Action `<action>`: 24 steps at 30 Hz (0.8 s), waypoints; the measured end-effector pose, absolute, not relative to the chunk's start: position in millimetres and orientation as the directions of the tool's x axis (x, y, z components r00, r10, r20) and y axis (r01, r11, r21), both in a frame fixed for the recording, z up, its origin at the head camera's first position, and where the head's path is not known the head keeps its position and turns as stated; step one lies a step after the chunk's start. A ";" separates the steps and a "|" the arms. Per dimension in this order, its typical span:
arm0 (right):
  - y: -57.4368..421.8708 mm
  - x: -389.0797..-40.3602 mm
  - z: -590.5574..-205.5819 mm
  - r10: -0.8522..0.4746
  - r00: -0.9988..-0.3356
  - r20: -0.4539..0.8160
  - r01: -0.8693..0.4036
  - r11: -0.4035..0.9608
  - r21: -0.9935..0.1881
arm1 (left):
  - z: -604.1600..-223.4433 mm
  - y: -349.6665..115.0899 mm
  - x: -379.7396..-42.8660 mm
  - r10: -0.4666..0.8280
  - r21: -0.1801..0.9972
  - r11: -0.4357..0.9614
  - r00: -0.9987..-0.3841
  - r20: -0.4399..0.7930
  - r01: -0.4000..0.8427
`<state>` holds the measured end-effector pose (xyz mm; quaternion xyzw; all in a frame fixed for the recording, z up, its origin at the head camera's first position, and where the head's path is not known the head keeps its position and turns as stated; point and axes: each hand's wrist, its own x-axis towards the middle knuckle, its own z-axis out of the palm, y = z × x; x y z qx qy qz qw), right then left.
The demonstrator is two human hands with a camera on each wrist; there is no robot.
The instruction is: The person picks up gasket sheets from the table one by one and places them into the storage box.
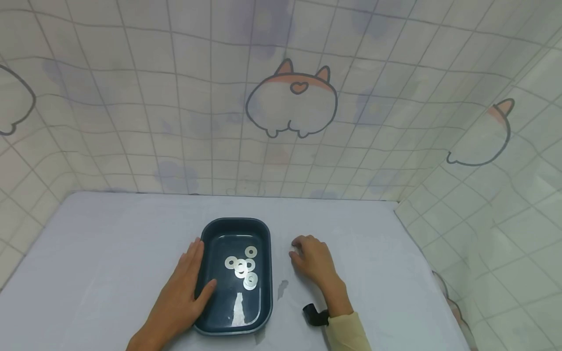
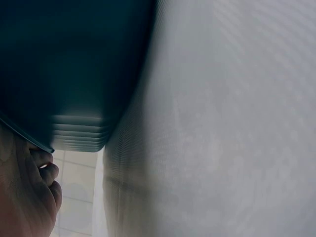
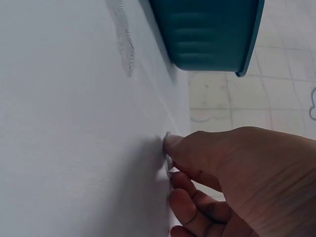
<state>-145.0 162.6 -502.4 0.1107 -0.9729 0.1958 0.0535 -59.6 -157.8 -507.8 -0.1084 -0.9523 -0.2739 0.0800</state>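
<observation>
A dark teal rectangular tray lies on the table with several flat silver washers inside, some overlapping. Along its left side rests my left hand, fingers straight against the wall and thumb reaching over the rim. In the left wrist view the tray's outer wall fills the upper left, beside the fingers. To the right of the tray, my right hand is low at the table, fingers curled. The right wrist view shows its thumb and a finger at the edges of a washer, pinching it close to the tabletop.
A white cloth covers the table. Behind and at both sides hangs a tiled-pattern curtain with cartoon animals. A grey mark shows on the cloth between tray and right arm. A black wrist mount sits on the right wrist.
</observation>
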 end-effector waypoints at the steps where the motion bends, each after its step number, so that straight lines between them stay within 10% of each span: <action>1: 163.0 -145.3 -501.8 -0.195 -0.971 0.139 -0.233 0.903 -0.361 | -508.1 -157.7 -59.2 0.162 0.504 0.826 -0.964 0.212 0.250; 24: 137.5 -143.5 -504.8 -0.103 -0.967 0.232 -0.130 0.986 -0.101 | -508.3 -157.7 -59.1 0.170 0.505 0.820 -0.958 0.233 0.268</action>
